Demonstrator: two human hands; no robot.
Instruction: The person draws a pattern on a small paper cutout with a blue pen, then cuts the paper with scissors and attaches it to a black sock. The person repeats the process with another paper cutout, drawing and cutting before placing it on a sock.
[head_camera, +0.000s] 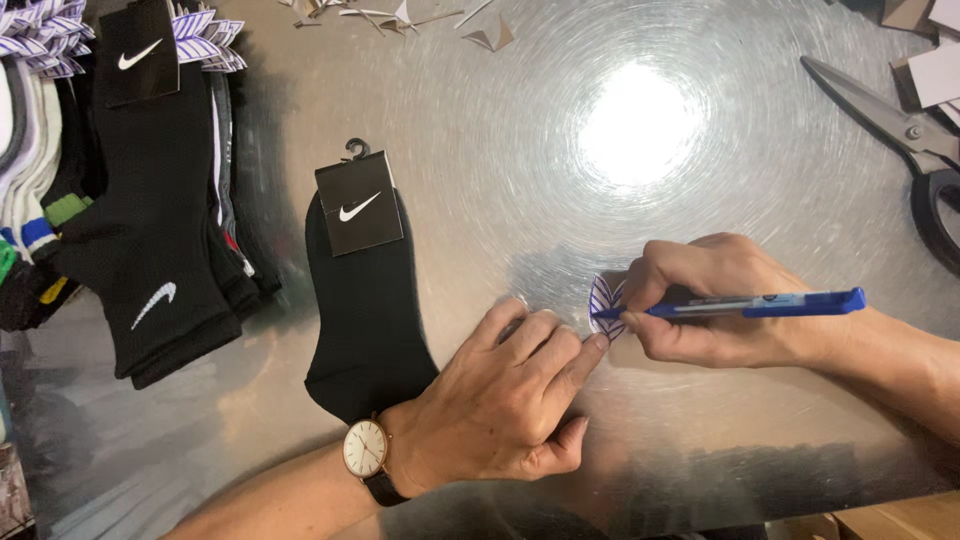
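My right hand (715, 300) grips a blue pen (760, 305) with its tip on a small white paper tag (606, 300) striped in purple. My left hand (500, 400), with a round watch (366, 448) on the wrist, rests on the metal table (640, 140); its index fingertip presses the tag's lower edge. A black sock (365, 310) with a black card header and hook lies flat just left of that hand, partly under the wrist.
A stack of black and coloured socks (130, 220) fills the left edge, with several purple-striped tags (45, 30) above it. Large scissors (915, 150) lie at the right edge near cardboard pieces (935, 70). Paper scraps (400, 18) litter the far edge.
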